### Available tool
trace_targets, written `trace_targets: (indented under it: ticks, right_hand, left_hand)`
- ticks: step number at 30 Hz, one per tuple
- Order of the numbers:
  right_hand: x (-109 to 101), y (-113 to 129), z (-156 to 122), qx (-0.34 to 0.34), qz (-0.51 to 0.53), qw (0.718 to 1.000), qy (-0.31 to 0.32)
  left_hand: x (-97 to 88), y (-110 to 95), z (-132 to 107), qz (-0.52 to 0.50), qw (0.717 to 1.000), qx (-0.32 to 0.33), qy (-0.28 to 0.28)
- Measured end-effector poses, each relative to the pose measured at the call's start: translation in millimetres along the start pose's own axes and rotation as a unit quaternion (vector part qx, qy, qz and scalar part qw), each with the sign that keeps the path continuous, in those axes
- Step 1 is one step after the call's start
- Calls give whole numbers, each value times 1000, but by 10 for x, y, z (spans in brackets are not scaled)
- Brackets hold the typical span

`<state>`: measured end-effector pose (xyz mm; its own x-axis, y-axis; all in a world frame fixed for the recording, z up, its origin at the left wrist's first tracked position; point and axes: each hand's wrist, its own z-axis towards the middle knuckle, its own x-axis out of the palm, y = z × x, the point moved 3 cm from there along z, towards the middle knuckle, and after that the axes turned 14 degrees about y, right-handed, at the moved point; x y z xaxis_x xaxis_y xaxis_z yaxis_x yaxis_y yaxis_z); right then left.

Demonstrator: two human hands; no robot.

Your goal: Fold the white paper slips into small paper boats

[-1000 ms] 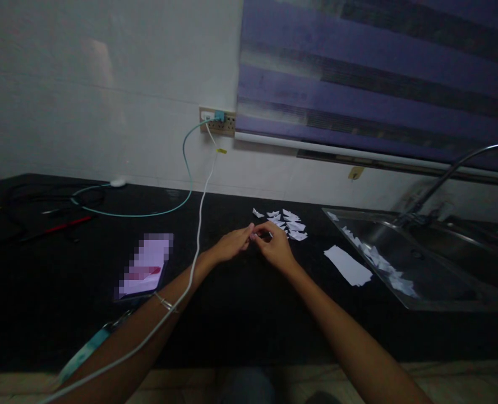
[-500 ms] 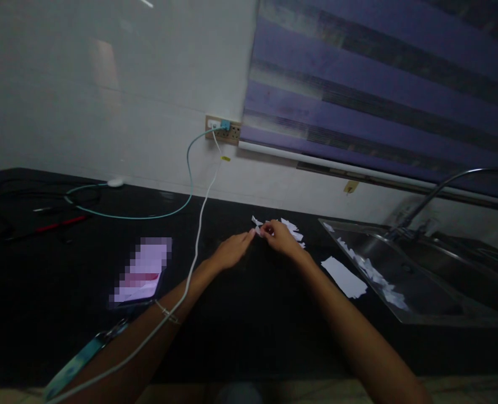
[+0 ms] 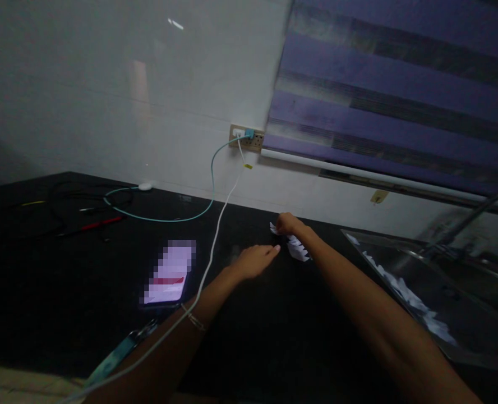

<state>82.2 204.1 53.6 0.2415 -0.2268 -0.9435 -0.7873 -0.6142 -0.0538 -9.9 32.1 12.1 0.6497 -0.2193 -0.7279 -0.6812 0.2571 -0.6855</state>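
My right hand is over the far part of the black counter, fingers curled down and pinched at a small white piece of paper. Its fingertips are partly hidden. Just to the right and nearer lie more folded white paper pieces, close together and partly behind my right wrist. My left hand rests low over the counter to the left of these pieces. Its fingers are stretched out toward them, with nothing visible in them.
A lit phone lies left of my left forearm, its strap nearby. A white cable crosses over that forearm from the wall socket. White paper pieces line the left rim of the sink. Dark cords lie far left.
My hands have parted: the right moved away to the paper pieces, the left stayed nearer. The view turned left, and my right forearm now hides the white paper beside the sink.
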Motion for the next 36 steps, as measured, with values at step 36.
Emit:
trace_targets:
  ticks: [36]
  right_hand:
    - [1244,-1452,-2666,85,114,990,-5]
  left_hand:
    - [47,168,81,-46,998,46,3]
